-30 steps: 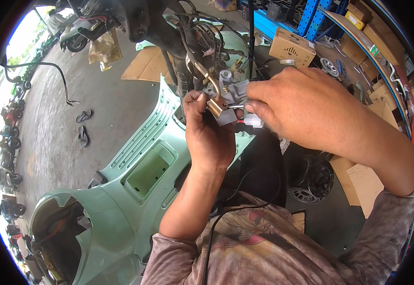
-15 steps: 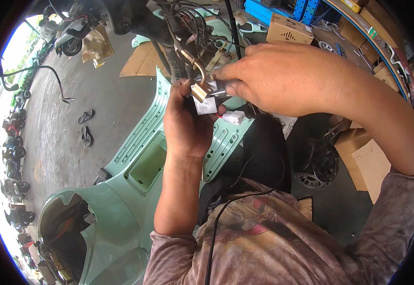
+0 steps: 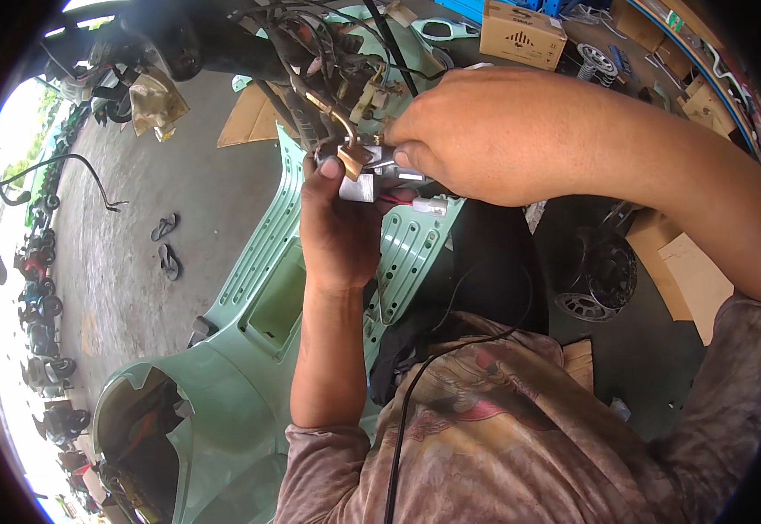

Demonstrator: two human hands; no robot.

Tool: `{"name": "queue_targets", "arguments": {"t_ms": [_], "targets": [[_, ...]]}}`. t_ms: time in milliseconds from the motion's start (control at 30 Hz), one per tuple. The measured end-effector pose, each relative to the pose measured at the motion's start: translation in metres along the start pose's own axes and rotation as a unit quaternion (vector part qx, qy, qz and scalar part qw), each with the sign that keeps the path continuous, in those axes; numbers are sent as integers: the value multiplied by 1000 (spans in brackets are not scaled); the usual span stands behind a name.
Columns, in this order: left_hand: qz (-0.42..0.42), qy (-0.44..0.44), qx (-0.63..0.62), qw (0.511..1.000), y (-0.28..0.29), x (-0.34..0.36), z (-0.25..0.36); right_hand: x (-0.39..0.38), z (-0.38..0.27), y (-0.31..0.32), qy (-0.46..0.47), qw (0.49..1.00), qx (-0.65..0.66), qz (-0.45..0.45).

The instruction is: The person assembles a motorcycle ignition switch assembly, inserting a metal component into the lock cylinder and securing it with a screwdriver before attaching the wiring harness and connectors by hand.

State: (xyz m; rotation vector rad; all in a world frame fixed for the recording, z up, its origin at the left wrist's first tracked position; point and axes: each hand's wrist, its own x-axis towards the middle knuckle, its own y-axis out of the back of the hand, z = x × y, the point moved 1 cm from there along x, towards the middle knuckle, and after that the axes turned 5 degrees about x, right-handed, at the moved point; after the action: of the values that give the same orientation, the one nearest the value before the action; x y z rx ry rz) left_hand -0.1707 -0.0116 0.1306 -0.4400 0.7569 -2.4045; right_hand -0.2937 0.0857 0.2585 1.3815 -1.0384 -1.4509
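Note:
My left hand (image 3: 338, 231) is wrapped from below round a silver metal block (image 3: 359, 189), its thumb lying along the left side. Over the block sits a brass-coloured fitting (image 3: 353, 162), joined to a bent metal pipe (image 3: 335, 115) that comes down from a bundle of cables. From the right, my right hand (image 3: 494, 135) pinches close to the block's upper right side, thumb and forefinger together. What lies between those fingers is mostly hidden by the hand. A white plug connector (image 3: 430, 206) on a red wire hangs beside the block.
A mint-green scooter body panel (image 3: 223, 367) lies below and left of my arms. Dark frame tubes and cables (image 3: 311, 52) are above my hands. A cardboard box (image 3: 522, 37), a black wheel part (image 3: 603, 275) and flat cardboard (image 3: 673, 271) lie right; sandals (image 3: 168, 262) lie left.
The whole view has shifted slightly. The left thumb now lies farther over the block beside the brass-coloured fitting, and the block sits more tucked in the hand. The right hand keeps its pinch.

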Motion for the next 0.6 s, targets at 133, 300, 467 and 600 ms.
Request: {"name": "queue_targets", "arguments": {"t_ms": [133, 300, 467, 600], "targets": [[-14, -32, 57, 998, 6, 4, -3, -5, -4, 5, -3, 999, -36, 13], [6, -21, 39, 999, 5, 1, -6, -14, -9, 15, 33, 999, 5, 42], [59, 3, 26, 998, -5, -1, -4, -30, -11, 24, 63, 994, 61, 72], [96, 20, 47, 994, -10, -1, -3, -27, -19, 25, 29, 998, 22, 44]]}}
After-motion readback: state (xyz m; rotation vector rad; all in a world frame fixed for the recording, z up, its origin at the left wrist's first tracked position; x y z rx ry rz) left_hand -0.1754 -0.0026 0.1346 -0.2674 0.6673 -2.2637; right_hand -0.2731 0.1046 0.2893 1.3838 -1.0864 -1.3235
